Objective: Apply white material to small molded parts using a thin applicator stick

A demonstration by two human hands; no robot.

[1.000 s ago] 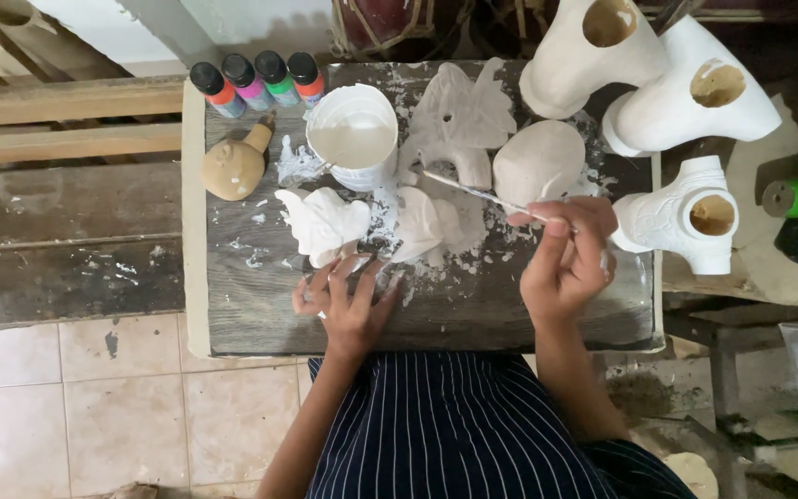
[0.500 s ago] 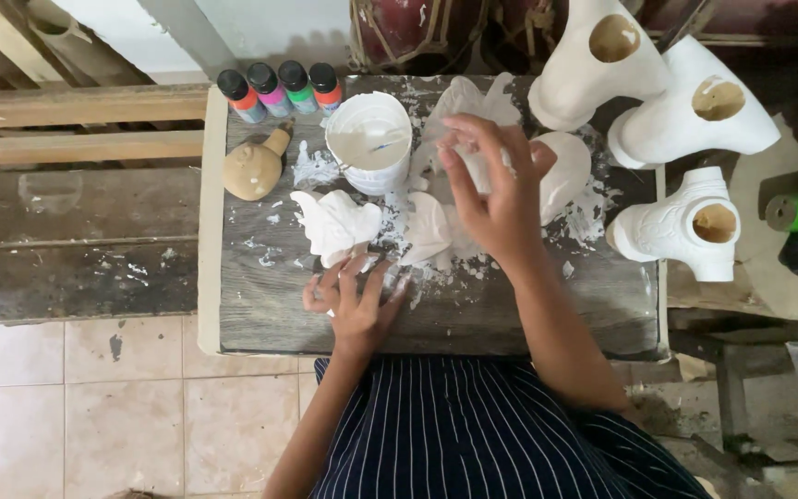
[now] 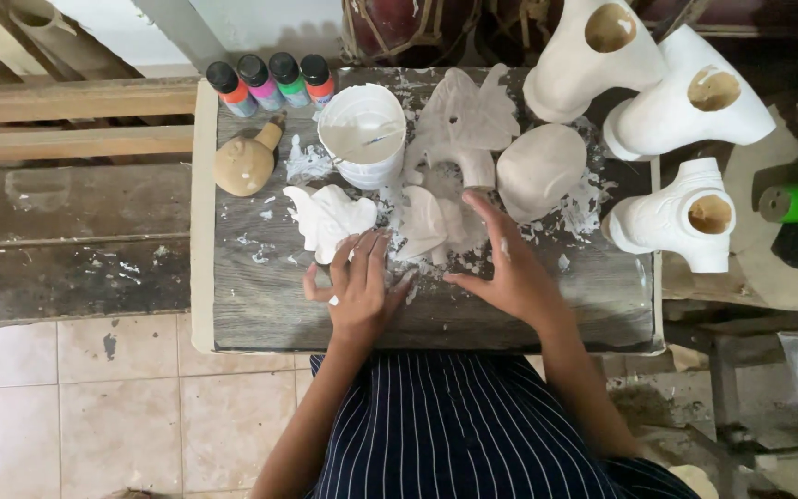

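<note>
The left hand lies with fingers spread, tips touching a small white plaster figure at its 12 o'clock. The right hand, fingers loosely splayed and holding nothing, hovers beside a second figure at its 10 o'clock, below the white paste cup. Both figures look light, stiff, brittle and paste-slick, so the thick body seems a safer hold than the thin edges.
</note>
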